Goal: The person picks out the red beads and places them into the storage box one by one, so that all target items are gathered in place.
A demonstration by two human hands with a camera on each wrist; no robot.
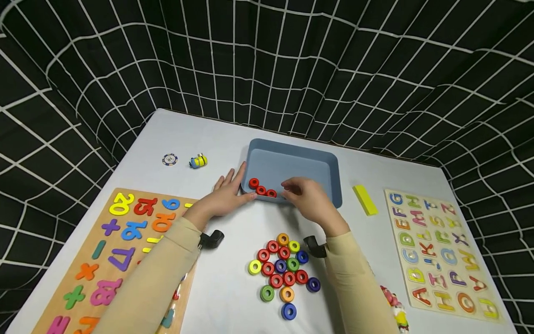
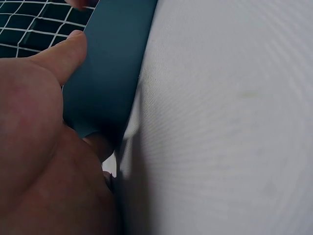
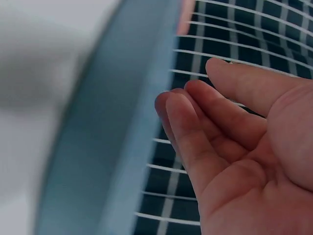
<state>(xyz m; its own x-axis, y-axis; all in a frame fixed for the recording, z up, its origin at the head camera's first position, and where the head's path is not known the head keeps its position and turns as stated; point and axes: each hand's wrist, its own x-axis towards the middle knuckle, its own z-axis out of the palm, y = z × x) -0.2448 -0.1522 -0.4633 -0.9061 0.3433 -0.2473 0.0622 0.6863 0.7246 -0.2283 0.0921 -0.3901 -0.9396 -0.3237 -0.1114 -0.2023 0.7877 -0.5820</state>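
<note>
A blue-grey tray [image 1: 288,162] lies on the white table, with red rings [image 1: 261,190] lined up inside along its near left edge. My left hand [image 1: 225,197] rests against the tray's near left corner, fingers spread along the left side and thumb at the front rim. In the left wrist view that thumb [image 2: 68,54] lies against the tray wall [image 2: 110,63]. Over the tray's near side hovers my right hand [image 1: 306,197], just right of the red rings. The right wrist view shows its fingers [image 3: 183,117] loosely bent, apart from the thumb, with nothing between them.
Several coloured rings [image 1: 280,266] sit grouped in front of the tray. A number board [image 1: 106,250] lies left and a letter board [image 1: 442,255] right. Nearby are a yellow block [image 1: 365,200], a poker chip [image 1: 169,159], a small yellow-and-blue figure [image 1: 198,161] and a colourful figurine [image 1: 396,306].
</note>
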